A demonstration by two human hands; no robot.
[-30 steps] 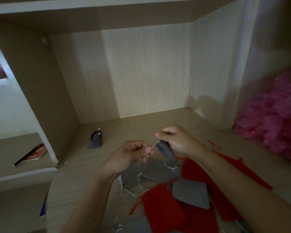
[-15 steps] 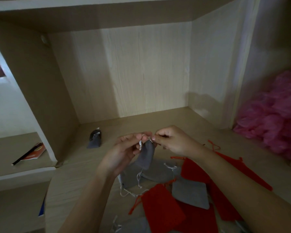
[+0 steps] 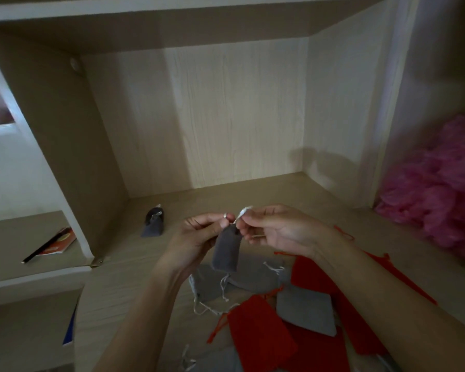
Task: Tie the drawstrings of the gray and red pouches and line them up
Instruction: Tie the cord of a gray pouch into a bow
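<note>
Pouches [image 3: 263, 342] first, red and gray, heaped loose on the tabletop [image 3: 118, 277] at lower centre, cords trailing. That's the untied stock, kept close so the next one is within reach. Just above the heap, the gray pouch [image 3: 226, 252] hangs mid-frame, lifted clear so its neck can be worked. Left hand [image 3: 199, 237] pinches the gathered neck, grip closed tight to steady it. The right hand [image 3: 277, 232] has its grip closed on the pale drawstring [image 3: 243, 212], drawing it up and away, and I'd judge that's knotting. Farther back, centre left, one tied gray pouch [image 3: 153, 224] sits alone, likely the start of the line. Pink fluff [image 3: 440, 197] fills the far right.
</note>
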